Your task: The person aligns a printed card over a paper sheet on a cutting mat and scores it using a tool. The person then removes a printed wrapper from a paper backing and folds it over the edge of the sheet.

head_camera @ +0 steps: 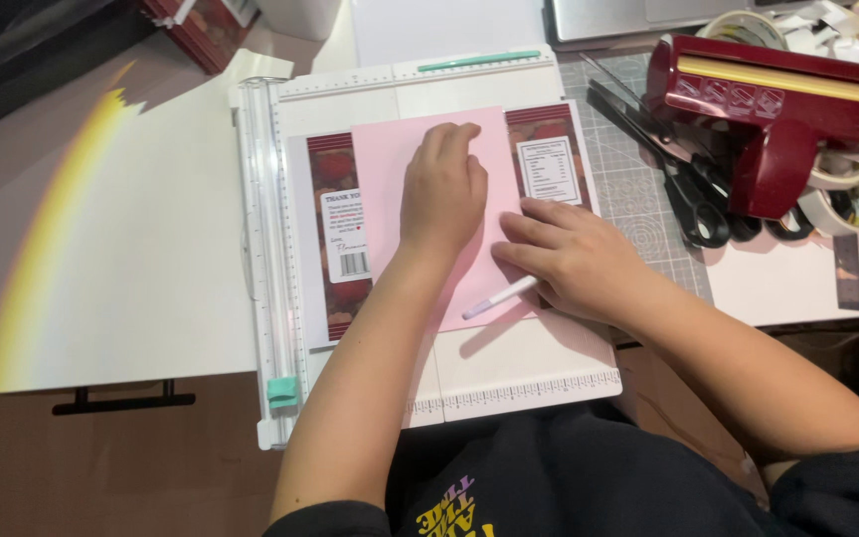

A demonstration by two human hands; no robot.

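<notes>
- Left hand (441,194) lies flat, palm down and fingers loosely curled, pressing on the pink paper sheet (395,169); it pins the sheet and grips nothing.
- Right hand (574,261) rests on the sheet's right edge with a white pen (499,297) held under its fingers, tip poking out toward the near-left.
- The pink sheet sits on the white paper trimmer (509,373), over a printed dark-red wrapper (335,184), at about the middle of the worktop (131,249).
- Judging by looks, that sheet is light, thin and bendy, probably slick against the glossy print below, so it would slide or crease easily.
- Best handled with flat pressure from the palm, or a pinch at a free edge or corner; the far-left corner is uncovered.
- Its long axis runs from the far edge of the worktop to the near edge, roughly in line with the trimmer's cutting rail (265,259) at the left, perhaps a touch skewed.
- The short edges face far and near; the near end is partly hidden by both hands.
- Toward the far-right corner lie black scissors (693,194), a dark-red tape dispenser (777,109) and tape rolls (847,204), well apart from the hands.
</notes>
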